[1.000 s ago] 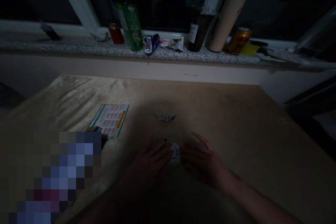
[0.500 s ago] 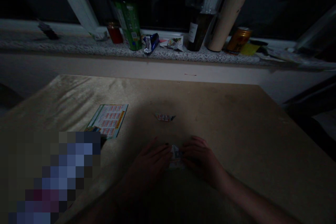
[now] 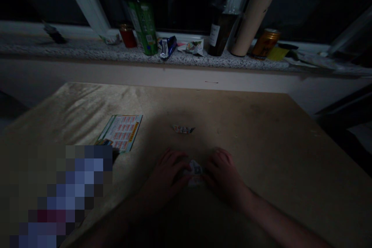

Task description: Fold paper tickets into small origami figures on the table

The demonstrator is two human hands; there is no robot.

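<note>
Both hands, left (image 3: pixel 167 170) and right (image 3: pixel 222 170), have closed in, fingers pinching the paper (image 3: pixel 195 170); uneven pressure could skew its crease.

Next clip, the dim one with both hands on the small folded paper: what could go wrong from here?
1. The scene is very dark, and the folded paper lies in shadow between the left hand and right hand, so a crease may well land crooked.
2. The paper is small and mostly covered by fingers; it might slip on the table.
3. A second folded piece lies just beyond the hands and risks being knocked.
</note>
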